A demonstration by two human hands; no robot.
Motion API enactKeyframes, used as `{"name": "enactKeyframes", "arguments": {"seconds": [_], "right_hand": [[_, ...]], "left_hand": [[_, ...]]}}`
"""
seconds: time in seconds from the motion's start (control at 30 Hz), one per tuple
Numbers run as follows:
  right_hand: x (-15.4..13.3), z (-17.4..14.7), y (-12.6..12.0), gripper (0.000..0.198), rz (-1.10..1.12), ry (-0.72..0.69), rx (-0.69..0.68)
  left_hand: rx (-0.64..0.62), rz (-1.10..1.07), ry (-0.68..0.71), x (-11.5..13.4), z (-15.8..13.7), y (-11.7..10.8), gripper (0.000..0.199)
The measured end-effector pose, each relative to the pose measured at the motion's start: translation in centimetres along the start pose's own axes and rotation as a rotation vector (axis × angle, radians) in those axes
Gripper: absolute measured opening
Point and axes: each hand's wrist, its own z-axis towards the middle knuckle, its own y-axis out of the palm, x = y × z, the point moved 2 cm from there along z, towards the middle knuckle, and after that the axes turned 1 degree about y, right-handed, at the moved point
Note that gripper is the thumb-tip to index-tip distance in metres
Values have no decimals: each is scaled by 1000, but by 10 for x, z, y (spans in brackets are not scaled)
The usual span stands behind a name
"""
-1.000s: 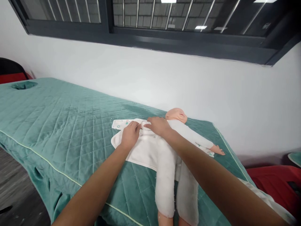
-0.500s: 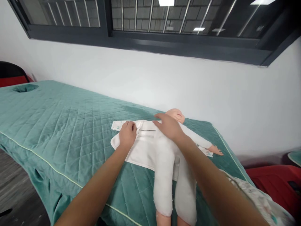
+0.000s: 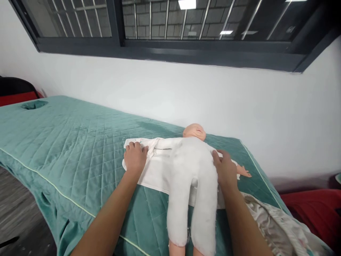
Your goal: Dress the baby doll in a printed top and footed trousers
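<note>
A white wall is seen behind a bed covered in green quilted fabric, and a dark-framed window is set above it. On the near right part of the bed, a doll in white padding is laid on its back, its head toward the wall and its legs toward the viewer. Beneath it a pale shirt is spread, one sleeve stretched to the left. A crumpled patterned cloth is seen at lower right.

Both forearms are extended forward, well apart. The left hand is laid palm down on the sleeve, fingers bent; whether fabric is pinched cannot be told. The right hand is held at the doll's side, by the outstretched arm, fingers curled; its grip cannot be made out.

Half a second earlier, the right hand was held over the doll's chest; the left has been shifted outward along the sleeve.
</note>
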Motion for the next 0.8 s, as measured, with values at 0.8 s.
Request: {"name": "enactKeyframes", "arguments": {"seconds": [0.8], "right_hand": [[-17, -19, 23, 84, 557, 14, -325]], "left_hand": [[-152, -768, 326, 92, -2, -31, 19]]}}
